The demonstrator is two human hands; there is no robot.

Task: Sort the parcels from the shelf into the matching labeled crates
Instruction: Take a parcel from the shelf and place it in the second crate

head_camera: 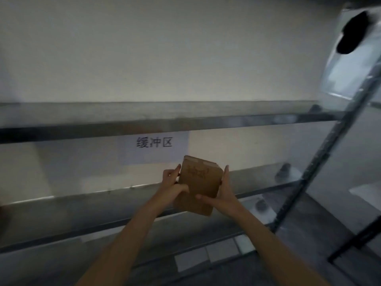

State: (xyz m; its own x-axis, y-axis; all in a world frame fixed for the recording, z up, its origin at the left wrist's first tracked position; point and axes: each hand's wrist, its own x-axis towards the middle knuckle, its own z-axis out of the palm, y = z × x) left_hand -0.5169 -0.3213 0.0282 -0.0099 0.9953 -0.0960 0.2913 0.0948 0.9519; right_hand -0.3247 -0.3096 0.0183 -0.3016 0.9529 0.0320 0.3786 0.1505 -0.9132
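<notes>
The left hand [174, 182] grips the left edge of the parcel [201, 182], its fingers curled onto the face. A firm hold there serves well while the marked face is tilted toward the eyes, since the step in hand looks like reading the marking before choosing a crate. No crate shows in this view, so the turn away from the shelf [61, 215] is best made with both hands on the box and the marking kept in sight.

The parcel is held in the air just in front of the shelf's lower board, below the paper sign [153, 148]. It is a small brown cardboard box, flat-sided, with pale tape strips at its top edge and dark writing on its face, too blurred to read. The right hand [221, 193] clasps the right edge, its thumb laid across the lower front.
</notes>
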